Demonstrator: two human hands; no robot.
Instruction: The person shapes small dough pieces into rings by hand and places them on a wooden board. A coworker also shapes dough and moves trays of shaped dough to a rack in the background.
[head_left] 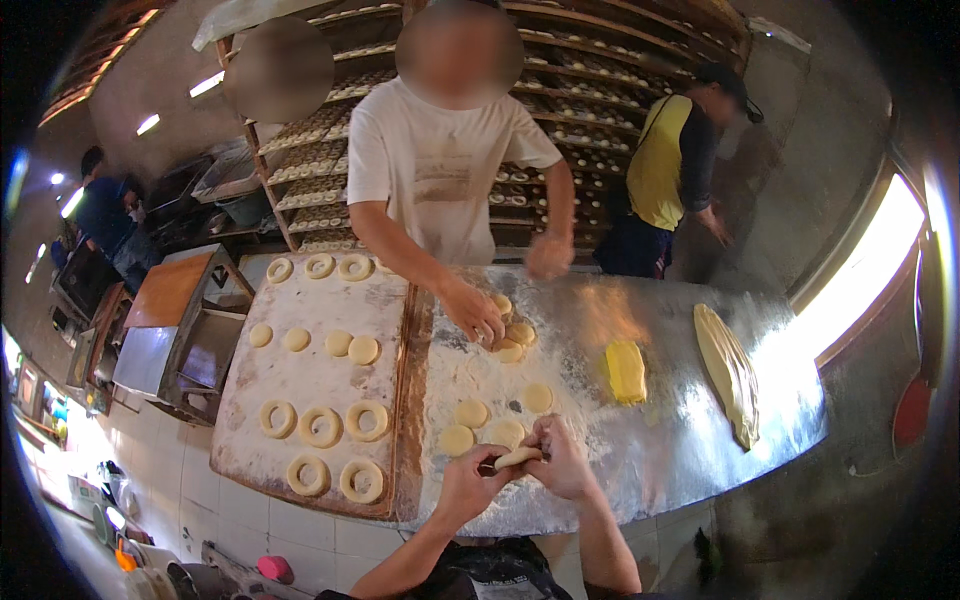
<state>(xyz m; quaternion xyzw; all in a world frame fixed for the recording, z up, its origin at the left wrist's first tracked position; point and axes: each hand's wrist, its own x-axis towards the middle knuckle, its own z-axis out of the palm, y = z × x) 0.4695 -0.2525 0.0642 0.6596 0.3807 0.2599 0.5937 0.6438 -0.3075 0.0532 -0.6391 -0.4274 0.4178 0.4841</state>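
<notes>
A pale dough piece [517, 458] is pinched between my two hands above the floured table near its front edge. My left hand [474, 488] grips its left end, and my right hand [562, 460] has the right end between curled fingers. The piece is seen almost edge-on, so whether it has a hole I cannot tell. Just beyond my hands, flat dough rounds lie on the flour: one dough round [504, 433] right behind the held piece, another dough round [457, 440] to the left, and a further dough round [538, 398] farther back.
On the left, a floured board [390, 440] bears several dough rings [320, 427] and small rounds. A co-worker in a white shirt [440, 170] reaches over dough across the table. Yellow block [626, 372] and pale cloth-like strip [727, 375] lie right. Loaded racks [310, 190] stand behind.
</notes>
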